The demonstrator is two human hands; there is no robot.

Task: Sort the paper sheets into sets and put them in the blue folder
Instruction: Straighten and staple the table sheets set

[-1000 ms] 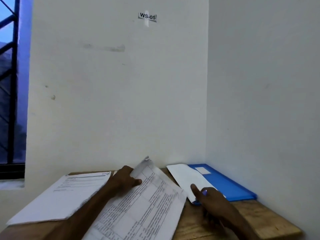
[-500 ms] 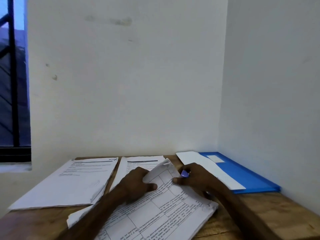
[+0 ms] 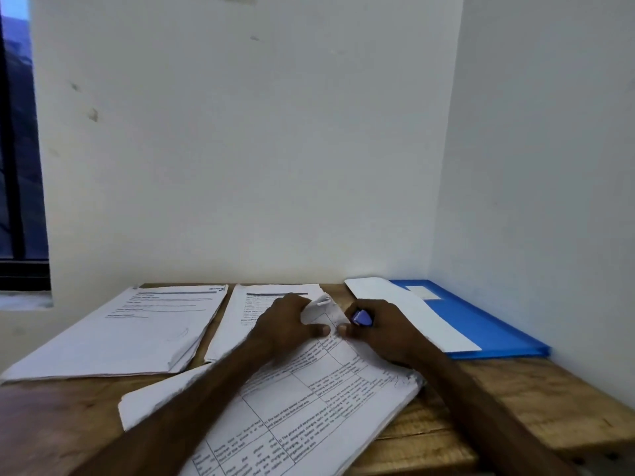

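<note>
- Head view, my only camera. I see the left hand (image 3: 288,324) pinching the curled-up far corner of the top sheet (image 3: 321,309), thumb on its near face and the other fingers bent behind it.
- The right hand (image 3: 381,333) sits just right of that corner, its thumb tip close to the left thumb. Its fingers are clenched round a small blue object (image 3: 361,318); I cannot tell what it is.
- Under both wrists is the near stack (image 3: 309,407), printed with a table and lying slantwise on the wooden table (image 3: 515,407).
- Beyond the left fingertips is a second stack (image 3: 237,321), partly hidden by that hand.
- Further left, well clear of the fingers, is a third stack (image 3: 137,334).
- Right of the right knuckles, the blue folder (image 3: 481,324) lies flat along the side wall (image 3: 549,166).
- A white sheet (image 3: 412,314) covers the folder's left part, just beside the right hand. I cannot tell whether it lies on or in the folder.
- Far left of all fingers is a dark window frame (image 3: 20,269).
</note>
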